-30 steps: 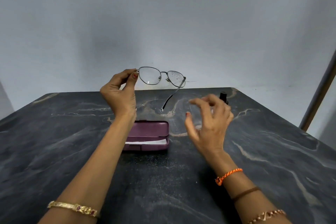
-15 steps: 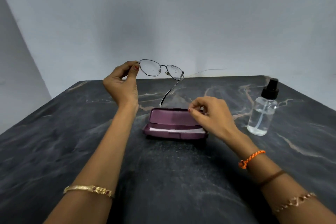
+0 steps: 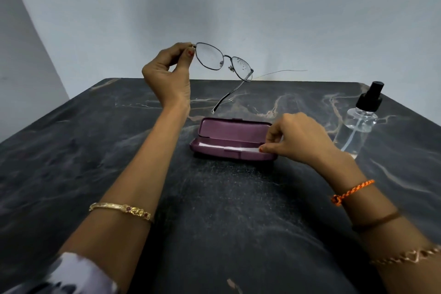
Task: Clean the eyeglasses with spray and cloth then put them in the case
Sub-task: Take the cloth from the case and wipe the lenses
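On the table the open case lay with the spray bottle just beside it. The glasses were held aloft, behind the case, pinched at one corner by the left hand. The white cloth in the case was pinched at its end by the right hand. It should probably be drawn out slowly, upward, so the light case was not dragged, and the droplet-spotted lens kept untouched.

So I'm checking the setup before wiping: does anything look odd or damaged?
Nothing looks damaged. The eyeglasses show droplets on one lens, the case lies open, and the spray bottle stands upright.
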`<act>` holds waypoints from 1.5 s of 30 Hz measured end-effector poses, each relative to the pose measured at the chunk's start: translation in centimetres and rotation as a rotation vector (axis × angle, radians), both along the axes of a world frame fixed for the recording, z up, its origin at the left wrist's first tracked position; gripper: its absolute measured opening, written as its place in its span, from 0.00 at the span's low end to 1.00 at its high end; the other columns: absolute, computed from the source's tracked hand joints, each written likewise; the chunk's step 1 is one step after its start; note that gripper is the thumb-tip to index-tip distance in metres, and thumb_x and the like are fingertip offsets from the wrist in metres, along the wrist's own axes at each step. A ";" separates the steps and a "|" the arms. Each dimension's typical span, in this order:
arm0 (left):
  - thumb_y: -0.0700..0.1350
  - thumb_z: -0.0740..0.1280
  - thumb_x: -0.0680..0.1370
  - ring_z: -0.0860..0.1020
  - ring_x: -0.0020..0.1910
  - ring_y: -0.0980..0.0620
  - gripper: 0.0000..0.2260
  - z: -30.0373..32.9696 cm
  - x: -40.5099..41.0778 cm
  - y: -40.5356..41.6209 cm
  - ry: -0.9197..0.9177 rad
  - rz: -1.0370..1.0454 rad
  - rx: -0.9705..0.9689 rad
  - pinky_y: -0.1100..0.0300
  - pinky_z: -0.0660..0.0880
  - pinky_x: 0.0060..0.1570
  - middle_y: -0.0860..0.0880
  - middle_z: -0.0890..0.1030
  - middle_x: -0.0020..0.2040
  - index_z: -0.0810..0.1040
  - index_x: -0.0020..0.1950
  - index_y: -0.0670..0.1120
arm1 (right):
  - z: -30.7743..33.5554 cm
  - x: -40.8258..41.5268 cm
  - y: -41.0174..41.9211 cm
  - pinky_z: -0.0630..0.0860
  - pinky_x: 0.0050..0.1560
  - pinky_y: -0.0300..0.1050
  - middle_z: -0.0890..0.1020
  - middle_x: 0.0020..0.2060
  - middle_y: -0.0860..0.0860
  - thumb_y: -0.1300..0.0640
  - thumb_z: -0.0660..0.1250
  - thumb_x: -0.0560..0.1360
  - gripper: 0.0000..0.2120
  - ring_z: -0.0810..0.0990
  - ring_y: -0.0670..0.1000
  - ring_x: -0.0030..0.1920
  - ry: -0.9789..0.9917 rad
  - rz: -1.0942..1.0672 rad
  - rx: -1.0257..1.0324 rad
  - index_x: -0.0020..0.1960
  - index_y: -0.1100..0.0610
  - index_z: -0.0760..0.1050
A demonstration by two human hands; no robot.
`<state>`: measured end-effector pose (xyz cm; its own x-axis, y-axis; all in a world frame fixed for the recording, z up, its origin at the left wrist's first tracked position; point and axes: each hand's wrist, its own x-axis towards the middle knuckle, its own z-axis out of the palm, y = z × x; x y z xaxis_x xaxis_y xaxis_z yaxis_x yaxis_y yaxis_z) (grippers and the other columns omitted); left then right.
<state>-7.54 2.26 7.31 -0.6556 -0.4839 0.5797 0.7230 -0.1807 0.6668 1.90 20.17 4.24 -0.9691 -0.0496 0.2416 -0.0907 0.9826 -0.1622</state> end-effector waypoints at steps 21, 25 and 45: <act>0.30 0.70 0.68 0.79 0.35 0.61 0.08 -0.3 -0.3 0.6 0.005 -0.042 0.004 0.64 0.76 0.43 0.60 0.81 0.28 0.81 0.42 0.41 | -1.2 -0.5 -0.4 0.76 0.42 0.49 0.82 0.36 0.55 0.60 0.63 0.70 0.07 0.79 0.58 0.42 -0.039 0.066 -0.046 0.37 0.60 0.78; 0.30 0.70 0.68 0.79 0.34 0.62 0.08 -0.3 -0.3 0.4 0.001 -0.036 0.011 0.65 0.75 0.43 0.61 0.81 0.27 0.80 0.43 0.41 | -1.2 -0.7 -0.2 0.74 0.44 0.49 0.79 0.34 0.52 0.60 0.61 0.71 0.09 0.78 0.57 0.43 -0.032 0.102 -0.134 0.37 0.61 0.77; 0.30 0.69 0.68 0.79 0.35 0.61 0.09 0.3 0.5 1.4 0.047 -0.046 0.020 0.64 0.76 0.44 0.61 0.81 0.28 0.80 0.44 0.42 | 1.1 -0.4 0.7 0.80 0.33 0.54 0.82 0.31 0.66 0.61 0.52 0.77 0.14 0.83 0.62 0.31 -0.336 0.009 -2.138 0.36 0.64 0.69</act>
<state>-7.06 3.63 7.58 -0.6498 -0.4661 0.6004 0.7438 -0.2274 0.6285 1.47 20.92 5.36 -0.9770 -0.0113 -0.2128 0.1659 -0.6670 -0.7263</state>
